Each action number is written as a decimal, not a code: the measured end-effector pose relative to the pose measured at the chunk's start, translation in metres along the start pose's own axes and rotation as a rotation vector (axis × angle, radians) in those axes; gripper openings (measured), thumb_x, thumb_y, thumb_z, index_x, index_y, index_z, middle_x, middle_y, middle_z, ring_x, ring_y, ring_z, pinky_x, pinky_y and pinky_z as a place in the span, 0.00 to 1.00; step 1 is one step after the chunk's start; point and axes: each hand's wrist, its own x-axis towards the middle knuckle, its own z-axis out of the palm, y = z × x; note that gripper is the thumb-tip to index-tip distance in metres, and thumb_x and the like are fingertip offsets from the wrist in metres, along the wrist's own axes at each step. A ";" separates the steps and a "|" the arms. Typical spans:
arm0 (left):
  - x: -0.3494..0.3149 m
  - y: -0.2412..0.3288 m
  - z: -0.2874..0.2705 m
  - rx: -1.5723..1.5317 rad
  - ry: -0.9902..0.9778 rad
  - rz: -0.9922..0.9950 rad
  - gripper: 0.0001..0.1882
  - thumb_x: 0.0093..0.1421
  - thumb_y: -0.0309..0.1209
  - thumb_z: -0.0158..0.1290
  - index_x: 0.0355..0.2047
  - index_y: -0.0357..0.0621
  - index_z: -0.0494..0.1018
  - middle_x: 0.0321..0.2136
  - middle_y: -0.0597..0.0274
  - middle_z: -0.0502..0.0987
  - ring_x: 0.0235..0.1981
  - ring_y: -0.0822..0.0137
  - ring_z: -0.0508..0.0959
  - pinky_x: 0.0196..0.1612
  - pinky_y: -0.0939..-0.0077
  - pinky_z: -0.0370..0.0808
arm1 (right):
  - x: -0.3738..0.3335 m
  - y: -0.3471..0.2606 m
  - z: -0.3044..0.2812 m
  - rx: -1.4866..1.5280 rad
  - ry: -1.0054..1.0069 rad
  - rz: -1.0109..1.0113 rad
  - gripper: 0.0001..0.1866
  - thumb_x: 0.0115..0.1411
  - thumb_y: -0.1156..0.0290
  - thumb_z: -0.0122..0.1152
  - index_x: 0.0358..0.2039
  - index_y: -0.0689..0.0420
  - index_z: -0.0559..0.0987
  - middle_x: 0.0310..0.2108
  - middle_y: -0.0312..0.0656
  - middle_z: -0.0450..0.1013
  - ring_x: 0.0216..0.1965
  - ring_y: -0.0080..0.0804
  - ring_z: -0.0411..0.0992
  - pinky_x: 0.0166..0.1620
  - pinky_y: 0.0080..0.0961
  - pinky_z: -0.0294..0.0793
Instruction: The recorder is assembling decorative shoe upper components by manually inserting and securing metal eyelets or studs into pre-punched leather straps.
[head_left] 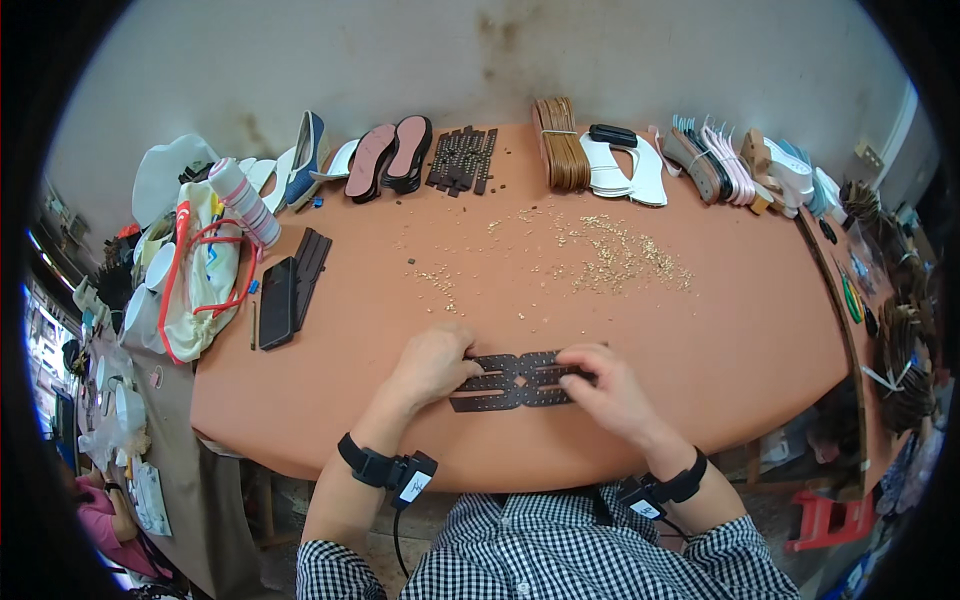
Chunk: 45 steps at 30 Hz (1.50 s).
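A dark brown leather shoe upper [519, 397], slotted into strips and lined with small holes or studs, lies near the front edge of the table. At its left end my left hand [437, 362] is closed, thumb and curled fingers on the strips. My right hand [607, 388] pinches the right end, its thumb and fingers over the leather and hiding part of it. Just beyond are small gold-coloured studs [437, 288] in a loose scatter, with a denser spread of gold studs [630, 258] farther right.
At the left lie a black phone [278, 303], dark leather strips [313, 262] and a cloth bag [205, 270]. Along the back stand pink-topped soles [372, 160], a stack of studded brown pieces [462, 160], a tied brown bundle [562, 145] and white cutouts [625, 170].
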 end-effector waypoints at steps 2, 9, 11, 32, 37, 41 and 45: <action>0.004 0.007 -0.006 -0.037 -0.094 -0.097 0.12 0.43 0.33 0.60 0.25 0.40 0.74 0.25 0.53 0.75 0.29 0.54 0.75 0.33 0.65 0.71 | 0.000 -0.005 0.008 -0.258 -0.036 -0.094 0.21 0.50 0.69 0.59 0.45 0.62 0.72 0.49 0.48 0.65 0.50 0.42 0.64 0.52 0.34 0.64; 0.008 0.012 0.005 -0.089 0.007 0.140 0.12 0.41 0.34 0.60 0.24 0.40 0.74 0.23 0.54 0.75 0.29 0.55 0.75 0.32 0.65 0.72 | 0.004 -0.019 0.007 -0.655 -0.179 -0.173 0.30 0.49 0.60 0.61 0.51 0.59 0.68 0.56 0.49 0.57 0.60 0.47 0.51 0.60 0.48 0.48; 0.009 0.009 0.005 -0.140 -0.024 0.124 0.11 0.41 0.33 0.57 0.25 0.41 0.74 0.24 0.54 0.75 0.29 0.53 0.76 0.33 0.63 0.72 | 0.003 -0.012 0.004 -0.671 -0.213 -0.166 0.31 0.51 0.58 0.60 0.53 0.59 0.66 0.57 0.50 0.56 0.61 0.47 0.49 0.60 0.49 0.47; 0.056 -0.037 0.006 -0.955 0.134 -0.174 0.08 0.53 0.25 0.54 0.34 0.36 0.73 0.24 0.66 0.74 0.26 0.77 0.72 0.29 0.83 0.70 | 0.026 -0.005 0.011 -0.919 -0.303 -0.187 0.45 0.54 0.38 0.45 0.61 0.61 0.51 0.64 0.51 0.42 0.66 0.45 0.37 0.62 0.55 0.39; 0.056 -0.038 0.008 -0.862 0.291 -0.101 0.05 0.53 0.22 0.54 0.31 0.36 0.73 0.23 0.70 0.72 0.24 0.81 0.70 0.27 0.87 0.68 | 0.033 0.000 0.006 -0.934 -0.355 -0.238 0.44 0.55 0.41 0.46 0.61 0.61 0.52 0.64 0.52 0.43 0.66 0.46 0.39 0.62 0.54 0.39; 0.053 -0.039 0.002 -0.824 0.338 -0.145 0.05 0.53 0.22 0.54 0.31 0.36 0.73 0.24 0.71 0.72 0.25 0.81 0.69 0.28 0.86 0.67 | 0.040 -0.001 0.001 -0.973 -0.375 -0.279 0.42 0.56 0.42 0.45 0.60 0.61 0.53 0.64 0.51 0.44 0.65 0.44 0.41 0.63 0.51 0.40; 0.057 -0.052 0.008 -0.805 0.387 -0.130 0.04 0.52 0.21 0.54 0.30 0.35 0.73 0.24 0.71 0.72 0.25 0.81 0.69 0.29 0.86 0.67 | 0.025 -0.006 0.005 -0.952 -0.335 -0.269 0.44 0.55 0.38 0.43 0.61 0.61 0.53 0.64 0.48 0.44 0.66 0.44 0.40 0.63 0.51 0.40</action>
